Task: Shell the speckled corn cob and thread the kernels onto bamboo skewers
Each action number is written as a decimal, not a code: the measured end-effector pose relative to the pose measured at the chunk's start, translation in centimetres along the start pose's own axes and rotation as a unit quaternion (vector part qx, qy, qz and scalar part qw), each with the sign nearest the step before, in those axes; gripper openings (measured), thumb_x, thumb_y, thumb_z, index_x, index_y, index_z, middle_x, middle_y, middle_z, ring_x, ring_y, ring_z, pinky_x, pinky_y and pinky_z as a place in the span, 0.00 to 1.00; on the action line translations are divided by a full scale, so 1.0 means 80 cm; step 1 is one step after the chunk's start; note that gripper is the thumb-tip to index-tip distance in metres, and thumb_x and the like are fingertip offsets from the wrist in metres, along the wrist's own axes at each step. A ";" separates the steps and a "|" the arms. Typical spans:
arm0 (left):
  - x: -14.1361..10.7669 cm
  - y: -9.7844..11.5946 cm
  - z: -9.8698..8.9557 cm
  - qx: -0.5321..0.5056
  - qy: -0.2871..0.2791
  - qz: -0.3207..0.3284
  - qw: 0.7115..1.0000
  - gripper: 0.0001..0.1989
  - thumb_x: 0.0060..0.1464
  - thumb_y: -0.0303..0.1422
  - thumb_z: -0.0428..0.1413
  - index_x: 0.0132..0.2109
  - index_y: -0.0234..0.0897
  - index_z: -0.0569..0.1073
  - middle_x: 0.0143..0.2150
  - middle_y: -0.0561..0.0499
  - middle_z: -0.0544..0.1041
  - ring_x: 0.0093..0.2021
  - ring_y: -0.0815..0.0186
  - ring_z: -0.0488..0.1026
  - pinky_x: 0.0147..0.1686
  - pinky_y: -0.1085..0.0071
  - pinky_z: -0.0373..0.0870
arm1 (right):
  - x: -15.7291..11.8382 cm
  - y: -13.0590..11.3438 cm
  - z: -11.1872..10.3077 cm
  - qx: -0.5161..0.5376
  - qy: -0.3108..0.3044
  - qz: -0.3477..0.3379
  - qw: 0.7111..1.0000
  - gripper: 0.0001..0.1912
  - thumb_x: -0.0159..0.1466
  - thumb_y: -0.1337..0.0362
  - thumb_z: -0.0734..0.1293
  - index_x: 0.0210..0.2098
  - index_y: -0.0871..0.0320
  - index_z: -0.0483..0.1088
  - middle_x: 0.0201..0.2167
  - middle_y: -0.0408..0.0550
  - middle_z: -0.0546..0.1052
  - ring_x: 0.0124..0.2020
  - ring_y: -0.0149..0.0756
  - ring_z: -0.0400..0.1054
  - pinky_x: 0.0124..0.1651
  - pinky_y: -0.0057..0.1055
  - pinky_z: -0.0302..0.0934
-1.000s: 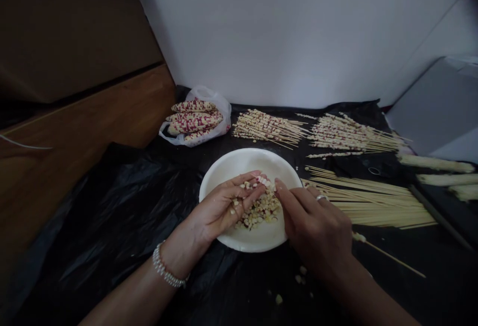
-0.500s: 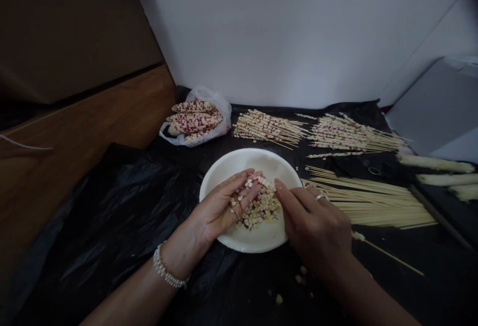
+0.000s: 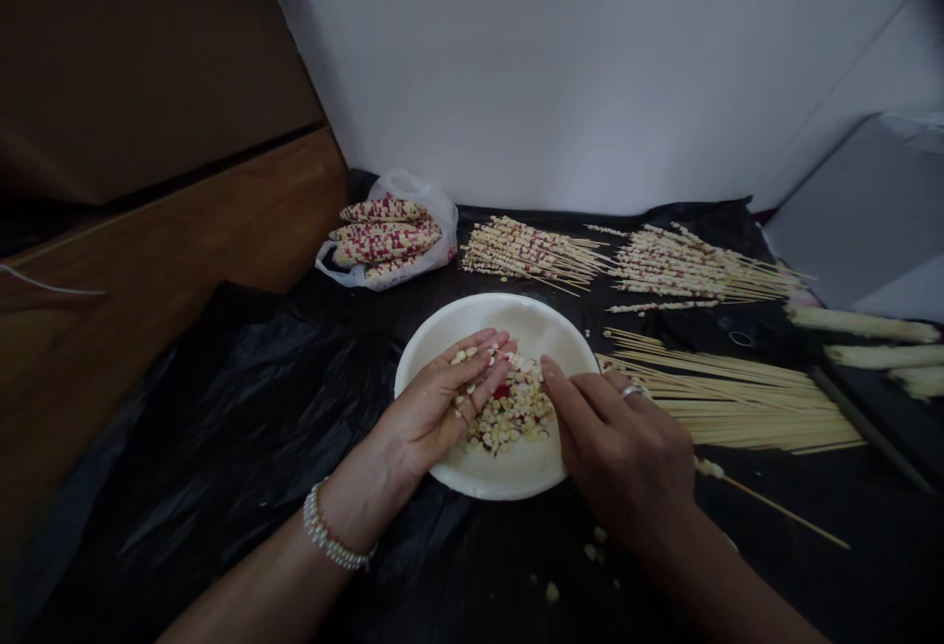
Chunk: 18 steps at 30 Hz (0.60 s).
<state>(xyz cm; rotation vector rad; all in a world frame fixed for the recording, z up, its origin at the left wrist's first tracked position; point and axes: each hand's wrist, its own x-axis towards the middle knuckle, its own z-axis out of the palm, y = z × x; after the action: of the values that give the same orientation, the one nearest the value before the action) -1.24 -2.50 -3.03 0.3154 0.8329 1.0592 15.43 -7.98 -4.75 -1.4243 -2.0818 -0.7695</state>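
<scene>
A white bowl [image 3: 442, 344] sits on black plastic sheeting, with a heap of pale corn kernels [image 3: 516, 413] in it. My left hand [image 3: 435, 408] lies palm up over the bowl, fingers nearly flat, with several kernels resting on them. My right hand [image 3: 626, 447] reaches in from the right, its fingertips at the heap. It grips a thin wooden skewer [image 3: 774, 511] that sticks out to the right from under the hand, with a kernel threaded close to the hand.
At the back lie a plastic bag of red-and-white corn cobs [image 3: 387, 236] and two piles of loaded skewers [image 3: 531, 251] [image 3: 693, 270]. Bare skewers [image 3: 737, 398] lie right of the bowl. Stripped cobs [image 3: 862, 324] lie far right. Loose kernels [image 3: 590, 546] dot the sheeting. A wooden cabinet [image 3: 147, 231] stands at left.
My left hand's fingers have shifted slightly up and left over the bowl, and the kernels on them have moved. My right hand stays nearly still; the skewer's far end has dipped a little.
</scene>
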 end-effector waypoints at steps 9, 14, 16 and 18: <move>-0.001 0.001 0.000 -0.004 0.007 0.012 1.000 0.17 0.47 0.14 0.57 0.43 0.32 0.76 0.49 0.43 0.76 0.51 0.62 0.73 0.52 0.72 0.70 | -0.001 -0.001 0.000 0.007 -0.012 -0.003 1.000 0.18 0.61 0.70 0.64 0.50 0.59 0.70 0.28 0.45 0.74 0.32 0.33 0.63 0.33 0.31 0.52; 0.001 0.000 -0.001 0.002 0.010 0.016 1.000 0.14 0.47 0.15 0.57 0.41 0.31 0.77 0.48 0.43 0.77 0.50 0.63 0.74 0.51 0.73 0.71 | -0.002 -0.001 0.001 0.005 -0.015 -0.002 1.000 0.18 0.61 0.70 0.63 0.51 0.59 0.69 0.29 0.45 0.74 0.33 0.33 0.63 0.33 0.30 0.52; 0.003 -0.001 -0.003 0.006 0.009 0.020 1.000 0.14 0.47 0.15 0.58 0.41 0.31 0.77 0.48 0.44 0.77 0.49 0.64 0.74 0.50 0.73 0.71 | -0.002 -0.001 0.000 0.001 -0.015 -0.003 1.000 0.18 0.61 0.70 0.63 0.51 0.59 0.70 0.29 0.45 0.74 0.33 0.33 0.63 0.34 0.30 0.52; 0.004 -0.001 -0.004 0.009 0.008 0.022 1.000 0.14 0.47 0.15 0.58 0.41 0.31 0.77 0.47 0.44 0.77 0.49 0.64 0.74 0.50 0.74 0.71 | -0.002 -0.001 -0.001 0.002 -0.017 -0.005 1.000 0.18 0.61 0.70 0.64 0.51 0.59 0.70 0.29 0.45 0.74 0.33 0.34 0.64 0.34 0.31 0.53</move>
<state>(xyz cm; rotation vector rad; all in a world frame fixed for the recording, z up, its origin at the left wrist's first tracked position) -1.33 -2.36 -3.43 0.3428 0.8532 1.0977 15.39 -8.18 -4.82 -1.4348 -2.1173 -0.7507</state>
